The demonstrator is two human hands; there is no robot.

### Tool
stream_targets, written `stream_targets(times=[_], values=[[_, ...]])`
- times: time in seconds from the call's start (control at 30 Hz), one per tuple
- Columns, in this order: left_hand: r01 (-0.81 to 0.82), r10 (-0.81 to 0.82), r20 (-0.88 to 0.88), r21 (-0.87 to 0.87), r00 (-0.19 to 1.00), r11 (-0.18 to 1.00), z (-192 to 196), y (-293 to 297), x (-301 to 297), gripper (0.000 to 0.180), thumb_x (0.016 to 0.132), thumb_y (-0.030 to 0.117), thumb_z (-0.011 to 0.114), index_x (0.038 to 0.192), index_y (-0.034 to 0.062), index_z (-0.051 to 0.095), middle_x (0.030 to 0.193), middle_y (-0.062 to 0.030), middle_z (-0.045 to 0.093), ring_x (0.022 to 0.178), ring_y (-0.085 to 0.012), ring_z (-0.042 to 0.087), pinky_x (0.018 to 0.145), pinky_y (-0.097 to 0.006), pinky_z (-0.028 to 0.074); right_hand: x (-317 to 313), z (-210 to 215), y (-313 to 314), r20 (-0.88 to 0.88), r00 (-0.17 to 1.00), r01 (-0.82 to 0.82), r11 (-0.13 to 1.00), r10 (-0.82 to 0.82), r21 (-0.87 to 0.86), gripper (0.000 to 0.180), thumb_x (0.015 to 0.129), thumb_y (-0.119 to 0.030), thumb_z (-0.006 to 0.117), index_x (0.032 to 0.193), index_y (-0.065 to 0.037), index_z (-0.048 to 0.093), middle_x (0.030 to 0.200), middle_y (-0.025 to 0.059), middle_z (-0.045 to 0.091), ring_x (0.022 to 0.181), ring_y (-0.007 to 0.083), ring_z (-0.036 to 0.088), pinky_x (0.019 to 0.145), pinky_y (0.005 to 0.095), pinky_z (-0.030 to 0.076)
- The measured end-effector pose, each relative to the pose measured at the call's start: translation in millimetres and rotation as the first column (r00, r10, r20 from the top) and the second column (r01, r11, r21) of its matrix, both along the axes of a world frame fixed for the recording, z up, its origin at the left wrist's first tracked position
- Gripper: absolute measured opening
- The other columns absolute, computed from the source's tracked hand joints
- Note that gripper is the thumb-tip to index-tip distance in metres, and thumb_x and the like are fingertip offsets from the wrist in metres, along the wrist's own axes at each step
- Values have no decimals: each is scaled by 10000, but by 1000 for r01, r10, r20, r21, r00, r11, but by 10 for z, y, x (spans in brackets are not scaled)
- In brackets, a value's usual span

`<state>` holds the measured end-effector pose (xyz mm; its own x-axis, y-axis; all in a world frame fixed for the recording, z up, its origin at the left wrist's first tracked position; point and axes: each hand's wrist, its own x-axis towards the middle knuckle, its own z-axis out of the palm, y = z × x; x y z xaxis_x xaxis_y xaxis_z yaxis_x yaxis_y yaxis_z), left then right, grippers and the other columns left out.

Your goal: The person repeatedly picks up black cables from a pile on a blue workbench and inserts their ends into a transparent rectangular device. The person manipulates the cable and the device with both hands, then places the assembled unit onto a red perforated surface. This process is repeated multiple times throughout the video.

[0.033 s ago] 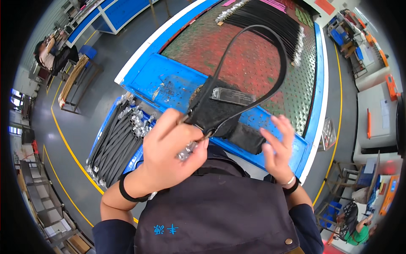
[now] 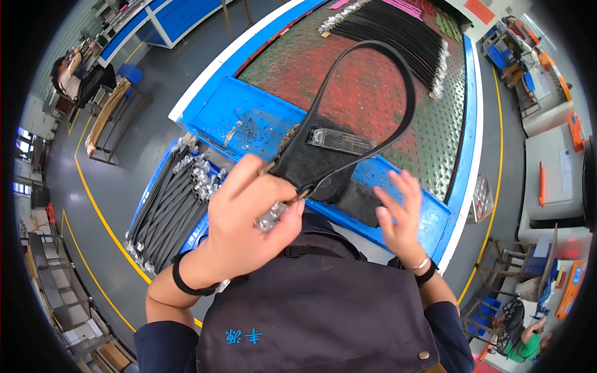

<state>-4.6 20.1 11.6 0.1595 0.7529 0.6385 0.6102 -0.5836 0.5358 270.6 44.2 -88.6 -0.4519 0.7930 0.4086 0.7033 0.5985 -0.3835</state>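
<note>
My left hand (image 2: 252,217) is closed around the two metal-fitted ends of a black strap (image 2: 411,93), whose length rises in a tall loop above the worktable. Crumpled clear plastic wrap (image 2: 269,217) shows between the fingers. To the right, my right hand (image 2: 401,214) is off the strap, with its fingers apart and slightly blurred. Under the loop lies a dark block (image 2: 301,168), partly hidden by the strap and left hand, with a narrow clear case (image 2: 342,142) on top. A black pad (image 2: 360,202) sits between it and my right hand.
The pieces lie in a blue tray (image 2: 208,118) along the near edge of a red-green studded work surface (image 2: 367,93). Many black straps (image 2: 388,37) lie at its far end. At left, a blue crate holds more straps (image 2: 171,217) with plastic-wrapped ends. People sit farther off on both sides.
The strap loop has dipped and shifted slightly left. My right hand has moved a little left, still apart from the strap. The left hand keeps its grip.
</note>
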Motion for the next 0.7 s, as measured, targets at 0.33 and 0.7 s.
stream_targets(times=[0.33,0.7], values=[[138,-98,151,-278,984,951,132,24,-154,94,679,-9,623,730,4,545,678,-66,489,633,-186,460,561,-284,359,231,-281,-39,81,997,18,999,-13,-50,182,788,-252,623,865,-104,696,1251,125,500,1260,342,349,1053,536,177],[306,-257,177,-362,950,880,338,-20,-26,105,670,-14,640,726,15,556,706,-63,463,593,-179,463,525,-275,359,-321,892,26,63,948,-302,820,312,486,357,756,-411,591,1066,-256,677,1296,40,486,1293,330,292,1089,528,61]])
